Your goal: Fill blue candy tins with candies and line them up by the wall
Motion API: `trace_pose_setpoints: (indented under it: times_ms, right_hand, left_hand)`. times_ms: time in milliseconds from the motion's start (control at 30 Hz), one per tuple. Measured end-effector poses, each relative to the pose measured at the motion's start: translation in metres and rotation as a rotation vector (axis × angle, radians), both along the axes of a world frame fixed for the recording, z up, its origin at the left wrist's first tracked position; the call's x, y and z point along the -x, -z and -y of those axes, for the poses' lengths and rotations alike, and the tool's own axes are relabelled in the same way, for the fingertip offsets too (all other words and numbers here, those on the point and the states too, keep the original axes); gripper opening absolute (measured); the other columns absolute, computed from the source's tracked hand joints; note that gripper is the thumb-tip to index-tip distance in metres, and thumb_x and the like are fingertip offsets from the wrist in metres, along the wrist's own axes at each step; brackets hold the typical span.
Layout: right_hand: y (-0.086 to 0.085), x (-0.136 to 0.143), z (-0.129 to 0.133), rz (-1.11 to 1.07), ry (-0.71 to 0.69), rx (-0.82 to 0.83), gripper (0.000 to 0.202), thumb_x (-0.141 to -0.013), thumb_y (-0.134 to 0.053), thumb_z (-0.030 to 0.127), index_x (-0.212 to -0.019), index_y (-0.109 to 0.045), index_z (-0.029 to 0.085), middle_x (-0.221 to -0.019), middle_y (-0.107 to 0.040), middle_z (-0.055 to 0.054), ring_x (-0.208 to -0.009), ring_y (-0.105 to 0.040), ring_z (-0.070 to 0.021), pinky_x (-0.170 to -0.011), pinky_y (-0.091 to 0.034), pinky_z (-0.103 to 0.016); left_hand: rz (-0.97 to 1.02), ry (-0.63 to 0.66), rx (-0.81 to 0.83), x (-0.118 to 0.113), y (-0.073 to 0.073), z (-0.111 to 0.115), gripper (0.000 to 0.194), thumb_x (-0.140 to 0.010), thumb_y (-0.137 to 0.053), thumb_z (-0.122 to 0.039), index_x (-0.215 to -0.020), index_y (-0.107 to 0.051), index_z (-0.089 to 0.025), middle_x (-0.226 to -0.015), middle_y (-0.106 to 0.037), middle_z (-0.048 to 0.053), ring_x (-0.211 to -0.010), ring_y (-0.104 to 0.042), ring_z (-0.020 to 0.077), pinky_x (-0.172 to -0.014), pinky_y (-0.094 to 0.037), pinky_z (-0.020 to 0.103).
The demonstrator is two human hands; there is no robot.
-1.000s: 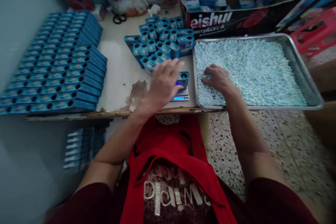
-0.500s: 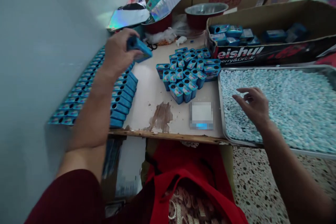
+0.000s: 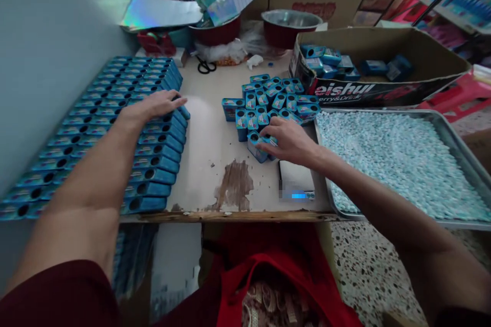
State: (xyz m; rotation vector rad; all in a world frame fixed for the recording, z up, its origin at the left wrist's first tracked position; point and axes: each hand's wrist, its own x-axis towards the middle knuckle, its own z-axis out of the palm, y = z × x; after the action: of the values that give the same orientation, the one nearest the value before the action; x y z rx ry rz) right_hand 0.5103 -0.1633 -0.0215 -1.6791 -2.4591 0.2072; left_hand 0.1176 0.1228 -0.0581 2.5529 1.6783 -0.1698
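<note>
On the left, my left hand (image 3: 155, 103) has its fingers around the top of a small blue container (image 3: 184, 112) at the right edge of the tight rows of blue containers (image 3: 148, 150). Each container has a dark round hole in its top. My right hand (image 3: 289, 139) reaches over the loose cluster of blue containers (image 3: 262, 114). Its thumb and fingers close about the top of a blue container (image 3: 271, 141) at the cluster's front, partly covered by the hand. Beside that wrist lies a small scale-like device (image 3: 296, 176) with a pale top and a blurred display.
A metal tray (image 3: 333, 204) of pale blue and white pellets (image 3: 395, 163) sits at right. Behind it, a cardboard box (image 3: 429, 69) holds several blue containers. Bowls (image 3: 293, 20), black scissors (image 3: 206, 65) and plastic bags (image 3: 230, 51) stand at the back. A wall (image 3: 46, 36) borders the left.
My left hand has lowered the blue container to the end of a row. My right hand has moved left from over the pellet tray to the loose cluster. The view has shifted.
</note>
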Motion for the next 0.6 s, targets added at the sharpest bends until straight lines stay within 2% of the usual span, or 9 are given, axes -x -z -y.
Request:
trace_pose_setpoints:
  times_ms: [67,100,167,233,300,367,467,500,600]
  right_hand:
    - [0.005,0.03,-0.007,0.117,0.076,-0.029,0.035,-0.117,-0.073,0.043,-0.115,-0.094,0.015,-0.125,-0.083,-0.023,-0.117,-0.073,-0.0402,-0.1,-0.055,-0.051]
    - [0.009,0.043,-0.01,0.158,0.103,-0.034,0.03,-0.116,-0.074,0.036,-0.109,-0.094,0.015,-0.123,-0.085,-0.025,-0.118,-0.074,-0.0428,-0.1,-0.056,-0.054]
    - [0.019,0.066,-0.018,0.182,0.147,0.01,0.024,-0.11,-0.072,0.018,-0.102,-0.095,0.014,-0.115,-0.087,-0.028,-0.113,-0.079,-0.0452,-0.096,-0.057,-0.056]
    - [0.026,0.08,-0.025,0.15,0.195,0.09,0.03,-0.102,-0.068,0.004,-0.097,-0.096,0.016,-0.1,-0.087,-0.026,-0.102,-0.082,-0.0438,-0.086,-0.058,-0.054]
    - [0.027,0.084,-0.026,0.104,0.233,0.144,0.031,-0.097,-0.071,0.002,-0.093,-0.096,0.019,-0.085,-0.084,-0.021,-0.093,-0.082,-0.0409,-0.077,-0.055,-0.048]
    - [0.018,0.08,-0.021,0.083,0.244,0.148,0.023,-0.095,-0.078,0.008,-0.093,-0.096,0.023,-0.078,-0.081,-0.016,-0.089,-0.081,-0.0369,-0.072,-0.051,-0.042]
    - [-0.009,0.059,0.0,0.08,0.261,0.172,0.008,-0.097,-0.085,0.02,-0.093,-0.092,0.023,-0.085,-0.084,-0.012,-0.088,-0.079,-0.0294,-0.071,-0.044,-0.036]
    - [-0.019,0.049,0.01,0.045,0.28,0.225,0.01,-0.1,-0.085,0.022,-0.091,-0.087,0.023,-0.085,-0.084,-0.009,-0.085,-0.078,-0.0265,-0.071,-0.043,-0.035]
    - [-0.044,0.018,0.039,-0.193,0.365,0.473,0.038,-0.112,-0.085,0.037,-0.081,-0.068,0.023,-0.074,-0.078,-0.001,-0.07,-0.074,-0.0194,-0.071,-0.043,-0.033]
  left_hand:
    - [-0.021,-0.066,0.024,-0.006,0.004,0.01,0.081,-0.117,-0.051,-0.067,-0.169,-0.067,-0.007,-0.162,-0.075,0.029,-0.153,-0.069,0.0454,-0.134,-0.051,0.057]
    - [-0.006,-0.089,0.001,-0.01,0.007,0.016,0.083,-0.114,-0.054,-0.067,-0.171,-0.066,-0.008,-0.168,-0.071,0.031,-0.162,-0.062,0.0493,-0.14,-0.044,0.065]
    - [0.065,-0.106,-0.074,-0.017,0.011,0.03,0.078,-0.108,-0.057,-0.057,-0.168,-0.068,-0.009,-0.177,-0.063,0.033,-0.173,-0.051,0.0521,-0.147,-0.029,0.076]
    - [0.149,-0.132,-0.096,-0.021,0.013,0.041,0.073,-0.102,-0.059,-0.046,-0.164,-0.071,-0.009,-0.179,-0.062,0.033,-0.173,-0.05,0.0506,-0.146,-0.027,0.077]
    - [0.201,-0.146,-0.07,-0.021,0.012,0.05,0.072,-0.103,-0.058,-0.046,-0.165,-0.072,-0.011,-0.176,-0.066,0.028,-0.166,-0.054,0.0462,-0.143,-0.032,0.073]
    - [0.213,-0.132,-0.052,-0.018,0.008,0.055,0.072,-0.11,-0.052,-0.054,-0.163,-0.073,-0.01,-0.174,-0.066,0.025,-0.161,-0.054,0.0441,-0.141,-0.033,0.074]
    - [0.213,-0.12,-0.039,-0.014,0.004,0.055,0.08,-0.113,-0.042,-0.067,-0.152,-0.079,-0.007,-0.172,-0.065,0.022,-0.159,-0.051,0.0458,-0.14,-0.03,0.081]
    - [0.219,-0.134,-0.032,-0.013,0.005,0.053,0.08,-0.112,-0.044,-0.069,-0.149,-0.081,-0.009,-0.17,-0.066,0.019,-0.158,-0.051,0.0459,-0.14,-0.029,0.082]
    - [0.25,-0.16,-0.026,-0.011,0.012,0.044,0.079,-0.108,-0.047,-0.075,-0.15,-0.081,-0.018,-0.169,-0.069,0.01,-0.159,-0.051,0.044,-0.143,-0.026,0.08]
